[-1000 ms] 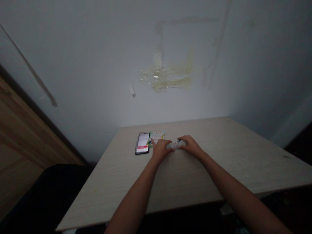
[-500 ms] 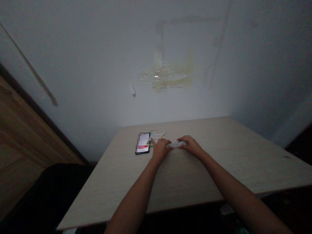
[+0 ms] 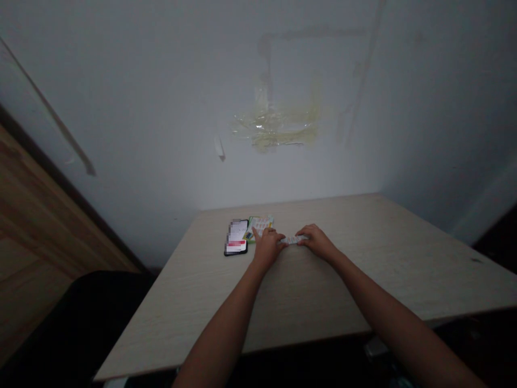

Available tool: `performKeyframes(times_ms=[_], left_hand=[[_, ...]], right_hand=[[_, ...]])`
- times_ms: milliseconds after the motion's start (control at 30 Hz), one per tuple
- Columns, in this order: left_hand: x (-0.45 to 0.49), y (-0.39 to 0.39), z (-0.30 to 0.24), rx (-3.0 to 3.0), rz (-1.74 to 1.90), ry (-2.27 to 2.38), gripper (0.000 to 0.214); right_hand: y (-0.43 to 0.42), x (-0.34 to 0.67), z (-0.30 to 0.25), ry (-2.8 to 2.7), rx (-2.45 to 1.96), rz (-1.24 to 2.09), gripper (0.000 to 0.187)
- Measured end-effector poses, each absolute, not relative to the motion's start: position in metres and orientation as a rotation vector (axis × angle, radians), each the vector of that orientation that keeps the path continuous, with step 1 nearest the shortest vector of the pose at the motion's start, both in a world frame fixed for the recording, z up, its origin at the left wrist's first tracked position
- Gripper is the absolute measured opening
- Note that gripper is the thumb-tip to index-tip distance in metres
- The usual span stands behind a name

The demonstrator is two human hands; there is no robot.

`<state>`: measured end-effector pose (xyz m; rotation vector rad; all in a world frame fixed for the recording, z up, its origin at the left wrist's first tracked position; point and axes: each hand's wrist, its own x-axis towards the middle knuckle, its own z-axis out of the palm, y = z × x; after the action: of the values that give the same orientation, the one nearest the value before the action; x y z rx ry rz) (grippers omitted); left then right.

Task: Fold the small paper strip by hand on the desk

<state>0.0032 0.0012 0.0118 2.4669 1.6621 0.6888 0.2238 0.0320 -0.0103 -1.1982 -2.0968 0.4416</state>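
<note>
The person's 2 hands grasp the strip point(image 3: 291, 240) between them: the left hand point(image 3: 267, 246) pinches its left end, the right hand point(image 3: 317, 240) its right end. The strip sits over the middle of the table point(image 3: 323, 302), its long axis running left to right, roughly along the table's far edge, with the right end angled very slightly away from the person. It is narrow, pale and flat-looking, with small printed marks; its material, and whether it touches the tabletop, cannot be told. Just beyond the left hand, and partly hidden by it, lies the card point(image 3: 262, 222), green-edged with rows of pinkish print. Beside it, on the left, is the phone point(image 3: 236, 246), a black-rimmed rectangle with a lit screen, its long side pointing away from the person. The table is pale, with fine streaked grain. Behind it rises the smooth wall point(image 3: 161, 108), bearing shiny, yellowed, wrinkled tape point(image 3: 278, 129). Grained wood point(image 3: 24, 215) slants at far left.
</note>
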Motion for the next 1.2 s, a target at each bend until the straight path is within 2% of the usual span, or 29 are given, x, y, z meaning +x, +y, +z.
performKeyframes(times_ms=[433,633,833,1033,1200], left_hand=[[0.005,0.002,0.01,2.454,0.751,1.669,0.024],[0.004,0.001,0.011,2.38,0.815,1.712,0.026],[0.005,0.0,0.011,2.312,0.86,1.717,0.025],[0.008,-0.002,0.011,2.3,0.957,1.615,0.031],[0.012,-0.007,0.018,2.296,0.883,1.594,0.018]], right_hand=[[0.032,0.223,-0.011,-1.98,-1.232,0.463,0.025],[0.033,0.22,-0.013,-1.833,-1.221,0.641,0.038],[0.03,0.217,-0.009,-1.773,-1.154,0.8,0.027],[0.027,0.215,-0.006,-1.791,-1.165,0.746,0.023],[0.025,0.212,-0.003,-1.871,-1.128,0.648,0.022]])
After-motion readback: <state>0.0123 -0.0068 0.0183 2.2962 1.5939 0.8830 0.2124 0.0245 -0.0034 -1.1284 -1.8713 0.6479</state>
